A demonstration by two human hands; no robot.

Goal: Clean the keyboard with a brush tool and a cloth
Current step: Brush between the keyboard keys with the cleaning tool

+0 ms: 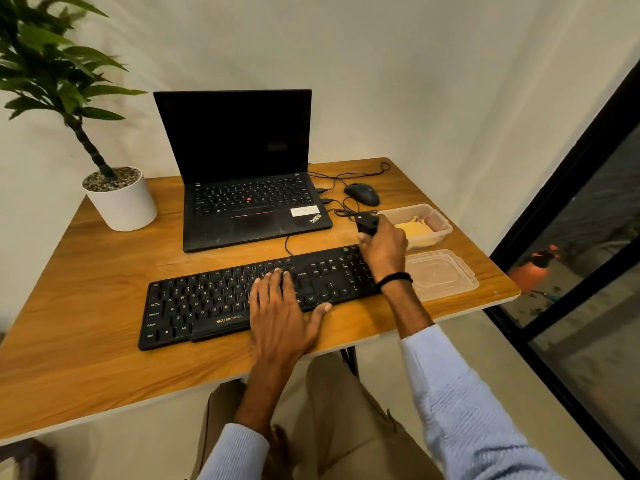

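Note:
A black keyboard (207, 303) lies across the wooden table (86, 271) in front of me. My left hand (280, 313) rests flat on its right-of-centre keys, fingers spread, holding nothing. My right hand (384, 247) is above the keyboard's far right corner, closed around a small black brush tool (367, 225). The brush's lower end is hidden by my fingers. A yellow cloth (414, 230) lies inside a clear plastic container (440, 220) just right of that hand.
An open black laptop (242, 188) stands behind the keyboard, with a black mouse (362, 194) and loose cables to its right. The container's lid (441, 275) lies at the table's right edge. A potted plant (119, 199) occupies the back left corner.

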